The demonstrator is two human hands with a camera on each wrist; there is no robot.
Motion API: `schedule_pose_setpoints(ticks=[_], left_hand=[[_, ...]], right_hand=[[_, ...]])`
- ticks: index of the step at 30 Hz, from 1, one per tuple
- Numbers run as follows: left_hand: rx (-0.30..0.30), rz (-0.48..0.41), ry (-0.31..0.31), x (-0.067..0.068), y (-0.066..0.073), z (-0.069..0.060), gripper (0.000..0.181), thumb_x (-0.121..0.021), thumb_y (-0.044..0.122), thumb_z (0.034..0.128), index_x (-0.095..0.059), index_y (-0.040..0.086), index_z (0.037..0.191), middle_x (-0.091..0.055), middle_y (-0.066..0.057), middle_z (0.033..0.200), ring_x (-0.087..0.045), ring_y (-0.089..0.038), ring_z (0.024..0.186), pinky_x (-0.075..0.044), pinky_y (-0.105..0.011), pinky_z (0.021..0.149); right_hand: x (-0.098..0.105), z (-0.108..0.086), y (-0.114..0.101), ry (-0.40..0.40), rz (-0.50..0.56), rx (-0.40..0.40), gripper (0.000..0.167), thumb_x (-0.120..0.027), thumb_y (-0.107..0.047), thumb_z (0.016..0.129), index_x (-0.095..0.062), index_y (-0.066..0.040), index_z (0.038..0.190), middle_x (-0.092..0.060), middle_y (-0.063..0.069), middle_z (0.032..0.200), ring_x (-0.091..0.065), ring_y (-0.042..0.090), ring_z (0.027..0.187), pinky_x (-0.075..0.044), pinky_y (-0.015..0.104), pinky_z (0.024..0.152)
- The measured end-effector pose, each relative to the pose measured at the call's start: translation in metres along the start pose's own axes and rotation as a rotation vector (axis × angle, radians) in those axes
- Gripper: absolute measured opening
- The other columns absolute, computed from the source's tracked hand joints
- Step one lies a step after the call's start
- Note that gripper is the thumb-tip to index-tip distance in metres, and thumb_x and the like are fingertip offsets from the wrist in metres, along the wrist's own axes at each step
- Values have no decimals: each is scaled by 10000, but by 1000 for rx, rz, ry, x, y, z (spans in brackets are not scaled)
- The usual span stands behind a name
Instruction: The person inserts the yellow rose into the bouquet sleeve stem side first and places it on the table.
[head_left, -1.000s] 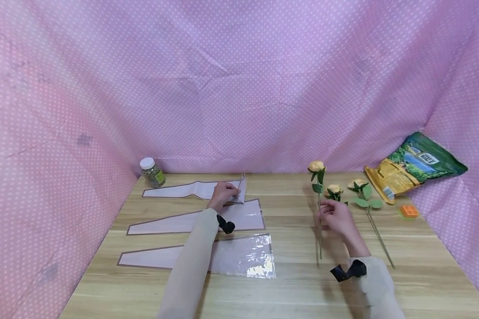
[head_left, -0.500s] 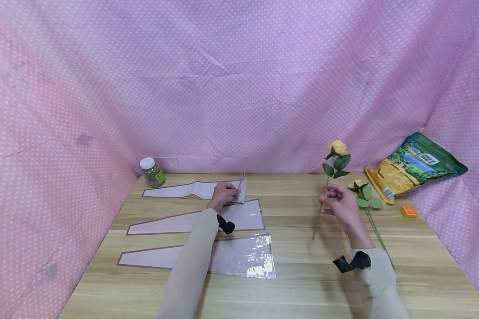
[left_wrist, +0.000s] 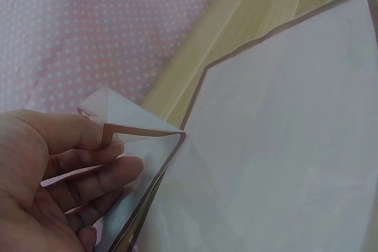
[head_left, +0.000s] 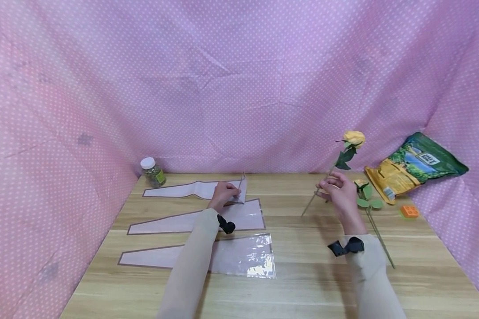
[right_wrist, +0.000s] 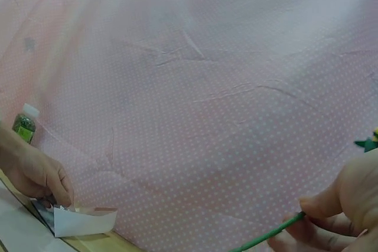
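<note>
In the head view, my left hand (head_left: 225, 194) pinches the wide end of the farthest white flower sleeve (head_left: 175, 191). In the left wrist view its brown-bordered corner (left_wrist: 139, 131) is lifted and folded between thumb and fingers. Over the right side of the table, my right hand (head_left: 340, 197) holds a yellow rose (head_left: 354, 138) by its thin green stem (right_wrist: 269, 237). The rose tilts, bloom up to the right and stem end down to the left. Another pale yellow rose (head_left: 377, 232) lies on the table to the right of that hand.
Two more tapered sleeves, a middle one (head_left: 163, 223) and a front one (head_left: 243, 257), lie flat on the left. A white-lidded jar (head_left: 153, 173) stands back left. A green and yellow bag (head_left: 413, 166) and an orange block (head_left: 410, 212) are at right. Pink dotted cloth (head_left: 239, 88) hangs behind.
My right hand has lifted the rose from the table and tilted it, bloom moving up and right, stem end swinging left. My left hand stays on the sleeve's edge.
</note>
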State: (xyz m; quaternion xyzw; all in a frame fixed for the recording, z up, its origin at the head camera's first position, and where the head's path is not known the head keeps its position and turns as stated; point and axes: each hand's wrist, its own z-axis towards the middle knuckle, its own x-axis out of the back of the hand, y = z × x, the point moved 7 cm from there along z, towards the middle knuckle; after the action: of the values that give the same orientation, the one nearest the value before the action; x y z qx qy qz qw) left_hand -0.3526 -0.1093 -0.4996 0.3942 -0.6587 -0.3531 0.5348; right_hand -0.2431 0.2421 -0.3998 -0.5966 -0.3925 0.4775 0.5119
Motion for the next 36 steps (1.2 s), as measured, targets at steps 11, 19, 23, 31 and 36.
schedule_pose_setpoints(ticks=[11, 19, 23, 31, 36], left_hand=[[11, 5, -13, 1, 1, 0, 137, -725, 186, 890, -771, 59, 865, -734, -60, 944, -580, -159, 836, -427, -254, 729], [-3, 17, -6, 2, 2, 2, 139, -728, 181, 884, -770, 53, 852, -722, -56, 926, -571, -153, 825, -424, -244, 710], [-10, 19, -3, 1, 2, 3, 140, -727, 176, 882, -770, 45, 854, -721, -58, 910, -568, -150, 815, -422, -241, 701], [-24, 49, 13, -2, 3, 2, 146, -715, 178, 898, -770, 44, 886, -717, -58, 877, -581, -149, 797, -433, -233, 665], [-28, 38, 45, -3, 7, 0, 138, -721, 168, 895, -762, 38, 871, -695, -55, 819, -570, -153, 758, -427, -237, 637]], right_hand=[[-27, 27, 2, 126, 119, 56, 244, -596, 59, 940, -591, -141, 1080, -675, -41, 835, -709, 46, 721, -604, 265, 663], [-44, 37, 11, 224, 247, 84, 169, -603, 36, 945, -571, -125, 989, -646, -35, 783, -696, 62, 712, -613, 308, 658], [-53, 42, 18, 260, 318, 79, 158, -604, 36, 943, -545, -104, 984, -631, -10, 788, -687, 75, 713, -612, 299, 661], [-73, 50, 38, 297, 332, 90, 198, -591, 52, 948, -510, -129, 944, -613, 21, 820, -693, 88, 716, -601, 264, 623], [-87, 53, 49, 316, 328, 84, 163, -595, 44, 949, -511, -86, 1002, -575, 13, 847, -679, 151, 793, -594, 248, 623]])
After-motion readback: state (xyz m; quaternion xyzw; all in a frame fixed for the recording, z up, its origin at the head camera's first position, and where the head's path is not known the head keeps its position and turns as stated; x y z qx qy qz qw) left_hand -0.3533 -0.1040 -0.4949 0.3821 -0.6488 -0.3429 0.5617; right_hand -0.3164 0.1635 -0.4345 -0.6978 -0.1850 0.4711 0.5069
